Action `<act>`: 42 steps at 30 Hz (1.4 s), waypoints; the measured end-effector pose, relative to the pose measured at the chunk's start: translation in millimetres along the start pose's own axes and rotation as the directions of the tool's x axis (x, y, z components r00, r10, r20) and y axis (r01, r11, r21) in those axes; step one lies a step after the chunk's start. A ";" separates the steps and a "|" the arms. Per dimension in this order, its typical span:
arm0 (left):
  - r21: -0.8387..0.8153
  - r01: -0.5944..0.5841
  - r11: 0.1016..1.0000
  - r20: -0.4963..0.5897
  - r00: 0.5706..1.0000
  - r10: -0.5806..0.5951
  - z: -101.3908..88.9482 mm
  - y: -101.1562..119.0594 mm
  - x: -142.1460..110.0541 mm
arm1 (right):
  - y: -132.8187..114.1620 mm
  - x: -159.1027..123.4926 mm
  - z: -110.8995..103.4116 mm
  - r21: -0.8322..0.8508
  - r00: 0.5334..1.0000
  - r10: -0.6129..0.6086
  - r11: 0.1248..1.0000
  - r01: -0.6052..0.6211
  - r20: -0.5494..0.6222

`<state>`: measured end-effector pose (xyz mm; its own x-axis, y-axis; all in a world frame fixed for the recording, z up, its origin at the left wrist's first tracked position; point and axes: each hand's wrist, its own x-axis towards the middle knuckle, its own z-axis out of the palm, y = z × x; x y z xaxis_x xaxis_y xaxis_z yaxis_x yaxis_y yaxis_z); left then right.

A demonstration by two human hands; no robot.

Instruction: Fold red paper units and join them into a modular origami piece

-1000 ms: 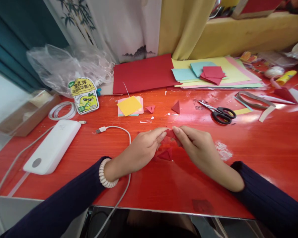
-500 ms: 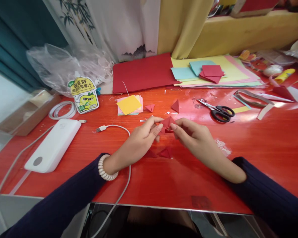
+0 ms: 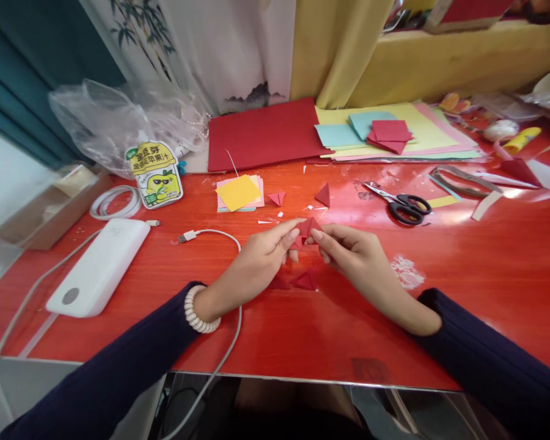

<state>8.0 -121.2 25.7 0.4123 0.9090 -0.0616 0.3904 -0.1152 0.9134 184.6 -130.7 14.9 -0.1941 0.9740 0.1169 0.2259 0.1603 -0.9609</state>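
Observation:
My left hand (image 3: pixel 256 263) and my right hand (image 3: pixel 352 253) meet over the middle of the red table (image 3: pixel 462 263). Both pinch a small folded red paper piece (image 3: pixel 306 228) between thumb and fingertips, held just above the tabletop. Under the hands lie two more folded red triangles (image 3: pixel 304 281). Two other red paper triangles (image 3: pixel 324 196) sit farther back, beside a stack of small coloured squares with a yellow square (image 3: pixel 238 192) on top.
Black-handled scissors (image 3: pixel 406 206) lie to the right. A white power bank (image 3: pixel 98 266) with a white cable (image 3: pixel 220 237) lies left. At the back are a dark red sheet (image 3: pixel 263 134), coloured paper sheets (image 3: pixel 421 131), a drink pouch (image 3: pixel 157 175) and a plastic bag (image 3: pixel 119 119).
Both hands have lifted the folded red piece off the table and moved it slightly away from me. The triangles that were under my fingers now lie uncovered.

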 end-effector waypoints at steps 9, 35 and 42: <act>-0.044 -0.048 0.998 0.096 0.994 0.052 -8.9 0.5 7.0 | -5.3 2.7 -4.7 -0.033 0.998 0.019 0.999 -0.017 0.053; -0.435 0.023 0.900 -0.102 0.992 -0.075 -8.7 -0.5 16.0 | 48.6 58.8 -54.9 -0.897 0.937 -0.261 0.313 0.311 0.233; -0.358 -0.056 0.932 -0.152 0.988 0.001 -11.1 -1.0 15.0 | 52.0 55.2 -60.9 -0.897 0.945 -0.312 0.381 0.223 0.103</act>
<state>4.7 -103.0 28.3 0.2831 0.9591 0.0015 0.0464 -0.0152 0.9988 243.7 -58.8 -13.3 -0.3518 0.8537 0.3839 0.8992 0.4222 -0.1150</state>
